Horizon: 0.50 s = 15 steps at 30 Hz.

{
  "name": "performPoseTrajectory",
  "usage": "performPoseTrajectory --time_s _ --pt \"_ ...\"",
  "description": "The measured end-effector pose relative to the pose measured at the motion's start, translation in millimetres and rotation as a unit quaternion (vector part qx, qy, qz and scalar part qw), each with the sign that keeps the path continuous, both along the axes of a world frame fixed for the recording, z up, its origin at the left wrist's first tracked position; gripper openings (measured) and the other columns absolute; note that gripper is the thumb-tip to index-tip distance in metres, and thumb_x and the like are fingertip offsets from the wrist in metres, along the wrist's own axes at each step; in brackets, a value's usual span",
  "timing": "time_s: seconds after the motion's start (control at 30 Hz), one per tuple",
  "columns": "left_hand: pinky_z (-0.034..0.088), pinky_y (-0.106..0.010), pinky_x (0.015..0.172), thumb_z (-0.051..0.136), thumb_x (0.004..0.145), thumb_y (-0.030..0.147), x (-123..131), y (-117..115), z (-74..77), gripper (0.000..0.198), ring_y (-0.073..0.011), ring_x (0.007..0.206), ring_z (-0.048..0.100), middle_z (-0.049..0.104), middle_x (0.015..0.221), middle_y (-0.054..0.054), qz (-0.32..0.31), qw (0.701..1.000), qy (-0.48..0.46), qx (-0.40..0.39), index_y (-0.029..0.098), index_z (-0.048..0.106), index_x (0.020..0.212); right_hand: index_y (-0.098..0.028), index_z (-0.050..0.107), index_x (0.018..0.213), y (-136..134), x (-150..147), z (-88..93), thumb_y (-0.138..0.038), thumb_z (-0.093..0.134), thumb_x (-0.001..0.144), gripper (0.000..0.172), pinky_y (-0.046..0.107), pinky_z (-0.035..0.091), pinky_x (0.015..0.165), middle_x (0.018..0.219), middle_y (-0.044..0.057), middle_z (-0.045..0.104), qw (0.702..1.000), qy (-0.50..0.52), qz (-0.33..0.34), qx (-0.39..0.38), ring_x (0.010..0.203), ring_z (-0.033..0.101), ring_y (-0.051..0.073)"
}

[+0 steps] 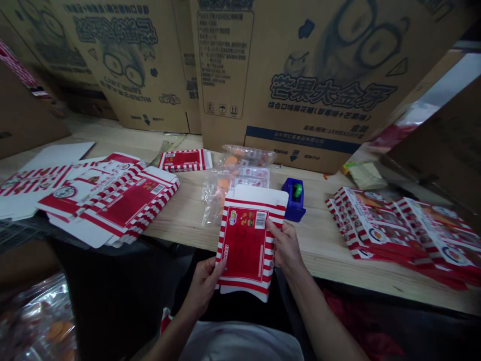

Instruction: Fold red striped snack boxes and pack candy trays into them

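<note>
A red-and-white striped carton is held up in front of me at the table's front edge. Its red panel with a barcode faces me, and white flaps stick out at the top and bottom. My left hand is closed on its lower left edge, thumb on the front. On its right edge, my right hand grips with the thumb on the panel below the barcode. Just behind the carton lie clear plastic packets with orange pieces. A blue tape dispenser with green tape stands right of the carton.
Flat striped cartons are piled on the left, with one box behind them. More striped boxes are stacked at right. Large brown cardboard boxes wall off the back. Plastic packets fill something at lower left.
</note>
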State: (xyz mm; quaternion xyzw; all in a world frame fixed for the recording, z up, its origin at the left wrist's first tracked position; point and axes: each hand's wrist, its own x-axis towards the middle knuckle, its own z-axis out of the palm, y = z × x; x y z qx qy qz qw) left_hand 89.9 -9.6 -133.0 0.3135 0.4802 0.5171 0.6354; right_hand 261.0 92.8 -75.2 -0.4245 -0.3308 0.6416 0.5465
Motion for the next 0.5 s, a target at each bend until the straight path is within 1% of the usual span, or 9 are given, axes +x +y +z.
performPoseTrajectory --time_s 0.07,0.13,0.2,0.27,0.3,0.37,0.43,0.5 --pt "0.049 -0.026 0.058 0.068 0.075 0.053 2 -6 -5.1 0.037 -0.0168 0.057 0.060 0.066 0.060 -0.001 -0.010 1.000 -0.001 0.005 0.017 0.071 0.076 -0.018 0.072 0.088 4 1 1.8 -0.037 0.082 0.064 0.032 0.041 0.059 0.072 0.083 0.005 0.076 1.000 -0.004 -0.002 0.000 0.075 0.072 0.027" --pt "0.050 -0.027 0.058 0.066 0.076 0.054 0 -8 -7.7 0.037 -0.0178 0.057 0.061 0.067 0.062 -0.001 -0.026 1.000 0.001 0.003 0.017 0.072 0.077 -0.018 0.072 0.088 6 3 2.5 -0.038 0.083 0.063 0.033 0.041 0.059 0.072 0.081 0.005 0.076 1.000 -0.013 0.011 -0.004 0.076 0.072 0.027" --pt "0.051 -0.028 0.061 0.065 0.079 0.052 -6 -5 -5.1 0.036 -0.0191 0.062 0.064 0.070 0.069 -0.003 -0.059 0.998 0.010 0.005 0.017 0.073 0.079 -0.018 0.072 0.086 7 6 2.2 -0.038 0.083 0.062 0.033 0.040 0.059 0.071 0.081 0.005 0.076 0.999 -0.018 0.026 -0.009 0.075 0.072 0.027" --pt "0.053 -0.029 0.071 0.066 0.080 0.047 -14 4 3.7 0.032 -0.0214 0.076 0.067 0.073 0.084 -0.005 -0.080 0.996 0.015 0.036 0.017 0.073 0.090 -0.018 0.072 0.086 3 8 1.1 -0.038 0.083 0.063 0.032 0.040 0.059 0.071 0.080 0.005 0.076 0.999 -0.023 0.043 -0.016 0.073 0.072 0.026" --pt "0.053 -0.030 0.078 0.067 0.079 0.044 -17 10 9.7 0.033 -0.0226 0.086 0.067 0.073 0.094 -0.006 -0.073 0.995 0.014 0.061 0.018 0.072 0.099 -0.018 0.072 0.086 -1 8 0.0 -0.038 0.082 0.064 0.032 0.040 0.059 0.071 0.081 0.005 0.076 0.998 -0.025 0.054 -0.020 0.073 0.072 0.026" --pt "0.051 -0.033 0.089 0.069 0.079 0.039 -21 23 22.1 0.040 -0.0240 0.101 0.065 0.071 0.109 -0.007 -0.027 0.994 0.004 0.108 0.020 0.066 0.114 -0.018 0.072 0.086 -13 7 -3.9 -0.040 0.081 0.066 0.031 0.039 0.058 0.071 0.081 0.006 0.076 0.996 -0.032 0.081 -0.035 0.073 0.072 0.026" --pt "0.051 -0.034 0.091 0.069 0.079 0.037 -21 34 30.8 0.044 -0.0246 0.104 0.064 0.069 0.114 -0.008 0.023 0.992 -0.002 0.124 0.020 0.062 0.119 -0.017 0.071 0.089 -27 5 -10.5 -0.042 0.078 0.070 0.032 0.039 0.057 0.073 0.085 0.007 0.076 0.991 -0.039 0.118 -0.056 0.076 0.071 0.026" --pt "0.053 -0.035 0.089 0.068 0.079 0.036 -18 41 32.6 0.045 -0.0251 0.102 0.066 0.070 0.114 -0.009 0.048 0.992 -0.003 0.118 0.019 0.060 0.121 -0.018 0.069 0.098 -40 4 -19.2 -0.044 0.073 0.076 0.034 0.039 0.056 0.077 0.094 0.008 0.075 0.988 -0.048 0.136 -0.055 0.082 0.071 0.025"
